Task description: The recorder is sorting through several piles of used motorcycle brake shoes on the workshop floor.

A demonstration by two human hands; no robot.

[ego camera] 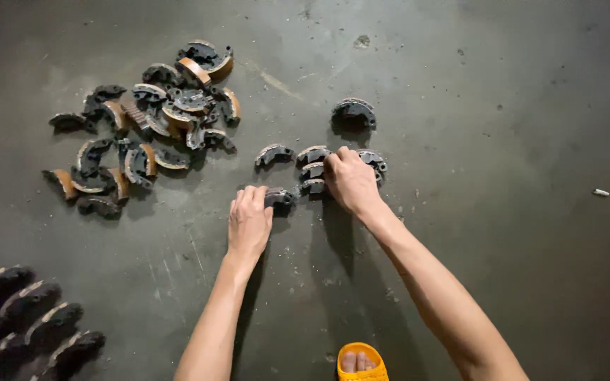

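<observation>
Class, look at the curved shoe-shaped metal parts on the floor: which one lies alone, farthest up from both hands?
The dark curved part above the right hand. It lies by itself, apart from the small cluster and the big pile.

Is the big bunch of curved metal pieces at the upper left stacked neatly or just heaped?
Heaped: the pile lies jumbled on the floor, pieces facing different ways.

The right hand [349,180] covers the near ends of three curved dark metal shoes with pale linings [313,169], so its grip cannot be judged. The left hand [248,222] hides most of one dark curved metal shoe [279,197]; only its right end shows. A row of dark curved shoes with pale edges [26,321] is blurred and cut off at the lower left corner. An orange open-toed sandal [361,361] is cut by the bottom edge. A small pale scrap [601,192] on the concrete floor [517,106] is too small to identify.
</observation>
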